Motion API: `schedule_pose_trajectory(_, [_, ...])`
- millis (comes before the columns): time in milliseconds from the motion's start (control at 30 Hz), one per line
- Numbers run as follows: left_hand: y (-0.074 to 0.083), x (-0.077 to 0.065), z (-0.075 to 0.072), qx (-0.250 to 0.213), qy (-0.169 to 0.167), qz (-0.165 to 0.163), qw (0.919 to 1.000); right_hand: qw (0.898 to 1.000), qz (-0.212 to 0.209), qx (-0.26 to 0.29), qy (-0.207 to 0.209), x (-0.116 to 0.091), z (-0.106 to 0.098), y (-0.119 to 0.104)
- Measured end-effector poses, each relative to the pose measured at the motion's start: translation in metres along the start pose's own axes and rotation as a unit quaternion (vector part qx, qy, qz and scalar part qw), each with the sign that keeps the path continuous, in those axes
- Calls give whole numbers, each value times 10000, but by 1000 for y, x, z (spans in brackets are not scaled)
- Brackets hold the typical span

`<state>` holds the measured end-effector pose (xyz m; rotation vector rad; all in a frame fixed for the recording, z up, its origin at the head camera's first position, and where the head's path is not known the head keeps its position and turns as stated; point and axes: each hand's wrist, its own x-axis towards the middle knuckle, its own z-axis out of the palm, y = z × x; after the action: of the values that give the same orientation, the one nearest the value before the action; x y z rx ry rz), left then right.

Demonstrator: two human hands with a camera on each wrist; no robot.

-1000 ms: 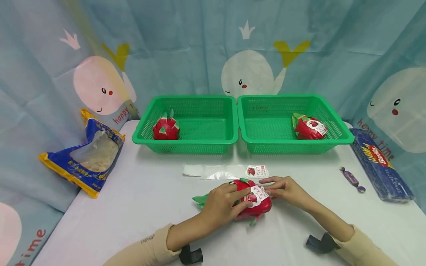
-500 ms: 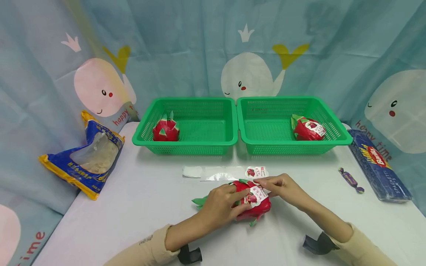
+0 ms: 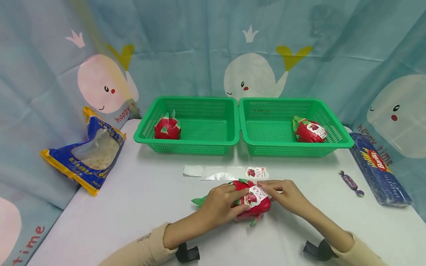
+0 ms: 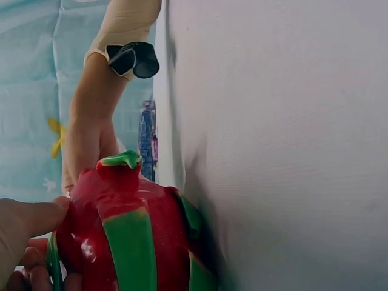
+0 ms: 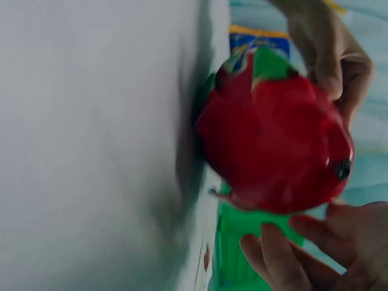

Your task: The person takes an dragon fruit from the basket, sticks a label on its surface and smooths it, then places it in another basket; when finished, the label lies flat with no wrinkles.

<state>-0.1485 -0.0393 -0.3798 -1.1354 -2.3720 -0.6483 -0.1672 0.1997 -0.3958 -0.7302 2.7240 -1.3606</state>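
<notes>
A red dragon fruit [image 3: 257,212] with green scales lies on its side on the white table, a white printed label [image 3: 255,195] on its upper side. My left hand [image 3: 221,203] grips it from the left, fingers over the top and thumb near the front. In the left wrist view that thumb [image 4: 36,217] lies against the red skin. My right hand [image 3: 287,194] is at the fruit's right end, with extended fingertips on the label's right edge. Seen from the right wrist, the right-hand fingers [image 5: 282,257] are loosely bent beside the fruit's end.
Behind the hands lies a clear backing strip [image 3: 226,172] with another label [image 3: 257,172]. Two green baskets [image 3: 186,141] [image 3: 296,145] stand at the back, one dragon fruit in each. A blue bag [image 3: 96,155] lies left; a candy [image 3: 351,183] and spaghetti pack [image 3: 382,173] lie right.
My right hand's fingers have shifted slightly along the label's right edge and the thumb now sits closer to it. My left hand and the dragon fruit have stayed in place.
</notes>
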Motion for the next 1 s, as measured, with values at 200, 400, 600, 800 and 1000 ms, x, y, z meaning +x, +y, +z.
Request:
schedule_pose_trajectory(200, [-3, 3, -3, -443, -238, -56, 9987, 9936, 250, 717, -836, 2, -6, -4])
schedule_pose_trajectory(400, [-13, 11, -15, -939, -551, -287, 9936, 9798, 493, 1289, -1444, 9, -22, -2])
schedule_pose_trajectory(600, [-62, 25, -39, -3553, -92, -2441, 9023, 9959, -331, -422, -724, 23, -19, -23])
schedule_pose_trajectory(800, [-120, 16, -42, -4993, 724, -4170, 7560, 9820, -514, -1502, -1024, 32, 1, -51])
schedule_pose_trajectory(1000, [-145, 7, -38, -5706, 1827, -4654, 6515, 9787, -475, -1514, -1306, 38, 16, -53])
